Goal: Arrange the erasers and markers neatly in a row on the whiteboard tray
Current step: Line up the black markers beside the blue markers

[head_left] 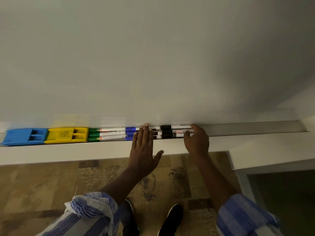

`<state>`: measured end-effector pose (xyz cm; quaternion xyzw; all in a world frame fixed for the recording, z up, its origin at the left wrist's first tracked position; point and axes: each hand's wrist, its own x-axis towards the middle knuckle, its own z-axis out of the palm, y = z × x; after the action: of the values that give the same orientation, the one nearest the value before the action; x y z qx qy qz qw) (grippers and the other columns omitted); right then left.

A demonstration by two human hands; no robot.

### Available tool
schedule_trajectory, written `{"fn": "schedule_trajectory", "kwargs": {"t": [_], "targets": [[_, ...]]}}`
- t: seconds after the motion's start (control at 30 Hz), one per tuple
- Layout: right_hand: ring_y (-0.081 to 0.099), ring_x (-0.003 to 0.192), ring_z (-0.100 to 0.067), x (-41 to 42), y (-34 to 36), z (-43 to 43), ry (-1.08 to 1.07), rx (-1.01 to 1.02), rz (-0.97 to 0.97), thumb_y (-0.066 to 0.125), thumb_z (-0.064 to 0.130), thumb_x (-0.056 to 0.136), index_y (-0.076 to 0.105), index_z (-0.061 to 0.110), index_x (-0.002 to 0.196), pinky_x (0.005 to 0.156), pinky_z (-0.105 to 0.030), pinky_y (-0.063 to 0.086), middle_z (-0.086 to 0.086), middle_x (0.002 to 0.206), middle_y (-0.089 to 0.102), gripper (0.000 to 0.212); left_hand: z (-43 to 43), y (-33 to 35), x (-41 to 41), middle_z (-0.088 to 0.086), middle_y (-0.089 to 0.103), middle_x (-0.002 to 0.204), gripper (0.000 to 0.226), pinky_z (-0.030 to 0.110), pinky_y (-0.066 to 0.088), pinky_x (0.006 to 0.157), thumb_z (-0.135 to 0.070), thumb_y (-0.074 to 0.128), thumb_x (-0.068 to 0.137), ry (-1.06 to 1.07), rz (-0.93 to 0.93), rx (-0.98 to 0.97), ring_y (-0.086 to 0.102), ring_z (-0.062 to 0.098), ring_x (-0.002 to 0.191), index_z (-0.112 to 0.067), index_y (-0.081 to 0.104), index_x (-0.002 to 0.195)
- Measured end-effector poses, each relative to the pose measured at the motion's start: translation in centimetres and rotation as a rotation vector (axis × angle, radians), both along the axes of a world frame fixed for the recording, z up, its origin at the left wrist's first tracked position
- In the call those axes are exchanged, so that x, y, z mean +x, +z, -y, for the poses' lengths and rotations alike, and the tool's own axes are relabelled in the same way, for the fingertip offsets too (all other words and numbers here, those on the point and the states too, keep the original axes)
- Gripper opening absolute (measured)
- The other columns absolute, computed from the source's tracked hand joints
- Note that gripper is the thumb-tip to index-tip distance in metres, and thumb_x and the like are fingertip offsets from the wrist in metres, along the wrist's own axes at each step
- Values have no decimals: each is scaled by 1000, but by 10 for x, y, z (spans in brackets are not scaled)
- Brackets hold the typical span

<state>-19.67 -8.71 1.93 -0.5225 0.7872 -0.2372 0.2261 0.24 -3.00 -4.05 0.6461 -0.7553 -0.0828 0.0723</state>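
Observation:
A blue eraser (23,136) and a yellow eraser (67,135) lie side by side at the left of the whiteboard tray (247,129). Right of them lie three green-capped markers (109,134), then blue-capped markers (130,131), then black-capped markers (170,132). My left hand (143,150) lies flat with fingers spread over the blue-capped markers, hiding their barrels. My right hand (196,140) is cupped against the right ends of the black-capped markers, fingertips touching them.
The whiteboard (153,57) fills the upper view. The tray's right part is bare metal up to its end (305,128). Below are a patterned floor (51,184), my black shoes (172,217) and a dark doorway (281,193) at right.

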Motion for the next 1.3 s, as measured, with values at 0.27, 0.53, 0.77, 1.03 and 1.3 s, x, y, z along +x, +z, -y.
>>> {"fn": "schedule_trajectory", "kwargs": {"t": [0.27, 0.53, 0.77, 1.03, 1.3], "targets": [[33, 144, -30, 24, -11, -15, 107, 36, -155, 58, 30, 92, 40, 9, 145, 119, -52, 25, -14, 155, 36, 60, -5, -5, 14, 17, -6, 168, 99, 48, 7, 125, -76, 25, 94, 8, 7, 8, -8, 30, 155, -6, -3, 159], [31, 143, -38, 35, -18, -22, 155, -4, -236, 59, 31, 91, 39, 4, 145, 116, -51, 32, -22, 154, 34, 64, -11, -7, 37, 19, -10, 167, 101, 52, 9, 125, -78, 23, 92, 92, 7, 41, -13, 33, 154, -6, -3, 159], [25, 146, -40, 37, -24, -24, 190, -59, -345, 53, 39, 94, 33, 4, 149, 120, -52, 24, -24, 157, 27, 68, -12, 0, 51, 16, -11, 168, 99, 51, 9, 125, -76, 25, 95, 81, -25, -9, -13, 31, 154, -7, -5, 159], [10, 151, -39, 70, -43, -41, 353, -18, -505, 29, 56, 97, 20, 3, 153, 122, -54, 17, -23, 162, 12, 78, -23, -6, 107, 22, -8, 166, 107, 53, 12, 125, -82, 20, 91, 270, 33, 19, -10, 34, 154, -2, -2, 158], [12, 150, -41, 79, -45, -40, 317, 4, -543, 23, 58, 96, 19, 1, 152, 120, -56, 19, -25, 161, 13, 80, -23, -2, 112, 20, -11, 166, 109, 51, 6, 126, -85, 14, 88, 200, 25, 57, -13, 33, 154, -4, -3, 158]]}}
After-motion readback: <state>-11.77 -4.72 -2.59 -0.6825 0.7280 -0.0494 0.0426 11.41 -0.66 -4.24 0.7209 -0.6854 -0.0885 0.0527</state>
